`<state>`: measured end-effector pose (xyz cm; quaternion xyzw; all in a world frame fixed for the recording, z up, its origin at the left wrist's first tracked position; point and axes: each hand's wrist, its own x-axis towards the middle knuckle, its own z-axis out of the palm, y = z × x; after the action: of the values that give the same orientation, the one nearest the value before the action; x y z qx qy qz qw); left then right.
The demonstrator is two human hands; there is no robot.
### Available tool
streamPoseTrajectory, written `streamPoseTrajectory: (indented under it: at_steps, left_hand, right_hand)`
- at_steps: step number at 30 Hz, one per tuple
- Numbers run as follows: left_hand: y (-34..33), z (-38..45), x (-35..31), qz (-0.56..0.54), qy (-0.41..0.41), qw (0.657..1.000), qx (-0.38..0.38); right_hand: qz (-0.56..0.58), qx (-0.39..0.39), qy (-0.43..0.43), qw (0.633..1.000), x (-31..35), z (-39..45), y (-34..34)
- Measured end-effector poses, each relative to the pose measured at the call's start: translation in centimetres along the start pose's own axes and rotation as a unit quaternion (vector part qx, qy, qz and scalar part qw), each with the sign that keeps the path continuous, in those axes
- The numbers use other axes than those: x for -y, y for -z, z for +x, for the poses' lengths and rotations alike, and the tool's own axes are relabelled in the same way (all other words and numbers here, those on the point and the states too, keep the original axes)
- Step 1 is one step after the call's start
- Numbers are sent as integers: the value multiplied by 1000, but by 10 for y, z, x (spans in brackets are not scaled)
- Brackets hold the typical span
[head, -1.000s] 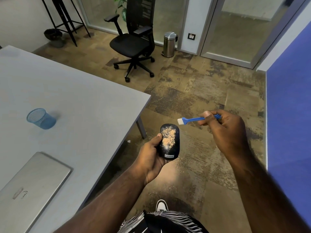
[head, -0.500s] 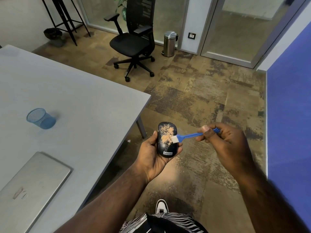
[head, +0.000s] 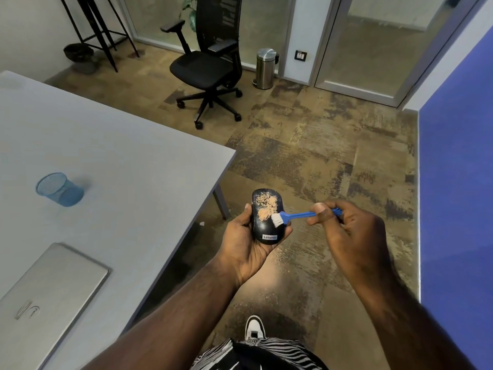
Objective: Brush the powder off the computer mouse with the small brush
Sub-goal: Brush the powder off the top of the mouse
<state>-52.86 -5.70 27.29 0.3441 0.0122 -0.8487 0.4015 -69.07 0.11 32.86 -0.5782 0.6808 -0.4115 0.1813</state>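
Powder (head: 265, 206) lies on the black mouse (head: 266, 218), cupped in the left hand (head: 246, 243) beside the table (head: 133, 161). Right hand (head: 349, 231) pinches the brush (head: 290, 217), bristles touching the mouse. Mesh cup (head: 60, 189) contents unclear.

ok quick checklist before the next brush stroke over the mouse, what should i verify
1. Mouse held firmly: ok. The left hand grips the black mouse, thumb along one edge and fingertips at the other.
2. Brush held: ok. The right hand pinches the blue brush by its handle.
3. Bristles on the mouse: ok. The white bristles rest at its right side, just below the powder.
4. Powder left to clear: not ok. A tan powder patch covers the upper half.
5. Mouse away from the table and laptop: ok, it is held over the floor.
6. Bristle pressure: cannot tell.
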Motion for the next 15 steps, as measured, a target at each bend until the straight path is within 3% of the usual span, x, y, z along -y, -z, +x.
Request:
streamPoseTrajectory:
  at_steps: [5,10,15]
  left_hand:
    - [2,0,0,0,13,1000,4]
    - [2,2,0,-9,-7,1000,2]
    - [3,0,-1,-1,8,1000,3]
  right_hand:
    - [6,-34,4,999,-5,7,5]
    - [10,7,42,999,2,-1,3]
    - [6,-31,11,999,-3,5,6]
